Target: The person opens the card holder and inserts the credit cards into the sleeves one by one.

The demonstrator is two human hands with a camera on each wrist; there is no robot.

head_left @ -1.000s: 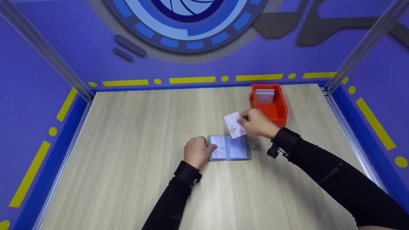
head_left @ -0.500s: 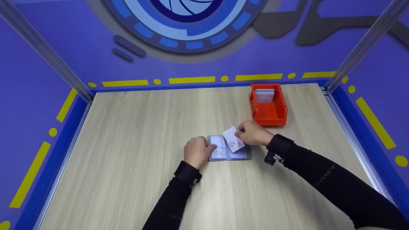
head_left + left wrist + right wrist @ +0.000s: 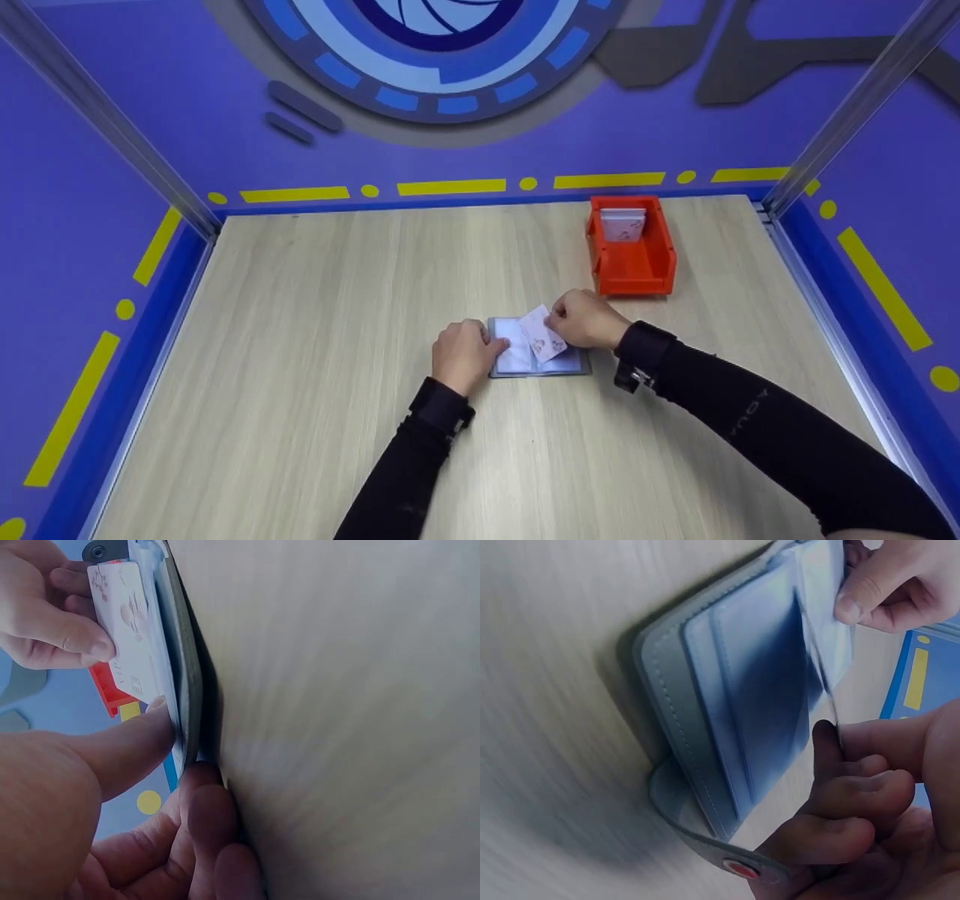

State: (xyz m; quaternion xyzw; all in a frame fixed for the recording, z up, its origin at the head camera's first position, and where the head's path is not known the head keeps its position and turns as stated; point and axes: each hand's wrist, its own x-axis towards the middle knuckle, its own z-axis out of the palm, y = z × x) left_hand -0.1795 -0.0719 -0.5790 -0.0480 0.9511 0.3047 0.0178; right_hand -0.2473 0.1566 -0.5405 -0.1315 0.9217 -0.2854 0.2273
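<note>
A small grey card holder (image 3: 512, 361) with clear plastic sleeves lies spread on the table. My left hand (image 3: 462, 356) pinches its left edge, thumb on the sleeve page and fingers at the cover's edge, as the left wrist view shows. Between thumb and fingers, my right hand (image 3: 586, 319) holds a white card (image 3: 541, 334) with small reddish prints. The card slants over the middle fold and right-hand page; in the right wrist view it appears edge-on, close over the clear sleeve (image 3: 765, 667). A strap (image 3: 682, 829) with a red-centred snap (image 3: 741, 868) extends from the holder beneath my right fingers.
Behind my right hand, a red open-front bin (image 3: 636, 262) stands on the wooden table (image 3: 337, 315). Several similar cards (image 3: 622, 226) stand upright at its back. Blue-purple panels (image 3: 480, 161) border the table at the back and both sides.
My right hand has brought the card from beside the red bin down toward the holder and slightly left, over its pages. My left hand stays at the holder's left edge.
</note>
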